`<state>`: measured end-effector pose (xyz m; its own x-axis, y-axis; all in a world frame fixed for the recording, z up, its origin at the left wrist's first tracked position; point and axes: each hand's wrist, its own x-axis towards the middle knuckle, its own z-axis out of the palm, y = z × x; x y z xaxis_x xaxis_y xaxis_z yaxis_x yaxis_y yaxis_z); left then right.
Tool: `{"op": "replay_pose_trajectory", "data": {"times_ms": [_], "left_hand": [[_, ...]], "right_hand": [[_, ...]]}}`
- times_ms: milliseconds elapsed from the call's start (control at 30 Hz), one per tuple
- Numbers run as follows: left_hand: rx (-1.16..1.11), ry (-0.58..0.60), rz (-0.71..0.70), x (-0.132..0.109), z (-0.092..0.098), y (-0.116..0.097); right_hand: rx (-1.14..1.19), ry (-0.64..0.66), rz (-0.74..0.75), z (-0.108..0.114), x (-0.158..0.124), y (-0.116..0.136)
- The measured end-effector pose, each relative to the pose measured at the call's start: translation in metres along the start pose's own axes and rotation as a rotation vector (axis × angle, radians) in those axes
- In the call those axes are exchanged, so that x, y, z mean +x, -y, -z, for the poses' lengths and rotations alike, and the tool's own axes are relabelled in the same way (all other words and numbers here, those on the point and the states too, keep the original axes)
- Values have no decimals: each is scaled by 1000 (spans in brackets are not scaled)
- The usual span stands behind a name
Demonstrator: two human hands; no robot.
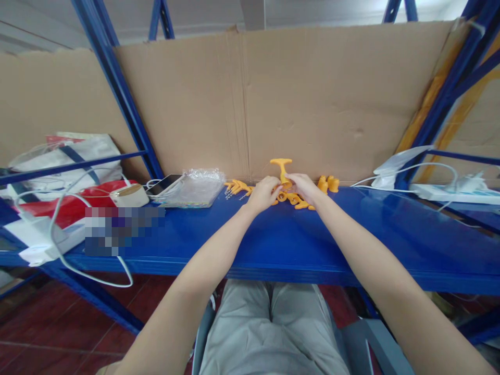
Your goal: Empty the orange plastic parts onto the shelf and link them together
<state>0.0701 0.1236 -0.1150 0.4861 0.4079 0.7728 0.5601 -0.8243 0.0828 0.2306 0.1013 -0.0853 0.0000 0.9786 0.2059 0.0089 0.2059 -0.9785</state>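
An orange-yellow corkscrew (281, 165) with a T-shaped handle and a flared base stands upright between my two hands. My left hand (264, 192) is closed, its fingertips at the left side of the flared base. From the other side, my right hand (305, 187) pinches the base with bent fingers. Below and between the hands lie several loose orange parts (294, 199), some cup-shaped. Left of my left hand is a group of orange handles (238, 186) with metal spirals sticking out. Orange cups (333, 183) stand beyond my right wrist. The fingertips are partly hidden.
The blue shelf top (297, 245) has a cardboard sheet (332, 99) upright behind it. At the left lie a clear plastic bag (195, 187), a phone (169, 183), a white charger (129, 196) and cables. A white power strip (457, 192) is at the right, between blue posts.
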Motion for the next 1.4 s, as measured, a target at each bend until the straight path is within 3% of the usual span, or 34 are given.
{"op": "replay_pose_trajectory", "data": {"times_ms": [200,433,633,833,967,1067,1233,1400], "left_hand": [[60,29,-98,-2,3,2],[224,13,40,-3,10,-4],[263,27,68,-3,13,-6],[321,94,48,-3,17,0],[346,132,4,-3,15,3],[355,162,-34,-2,13,5],[344,187,-61,0,14,2],[332,190,-1,3,16,-3]], "right_hand": [[36,-31,-36,6,-1,5],[176,277,-145,15,-2,11],[98,379,-134,19,-2,6],[-251,330,65,26,4,-4],[-536,313,293,28,8,-4],[-809,295,435,26,8,1],[-1286,190,542,18,-2,11],[-1440,66,679,12,-8,10]]}}
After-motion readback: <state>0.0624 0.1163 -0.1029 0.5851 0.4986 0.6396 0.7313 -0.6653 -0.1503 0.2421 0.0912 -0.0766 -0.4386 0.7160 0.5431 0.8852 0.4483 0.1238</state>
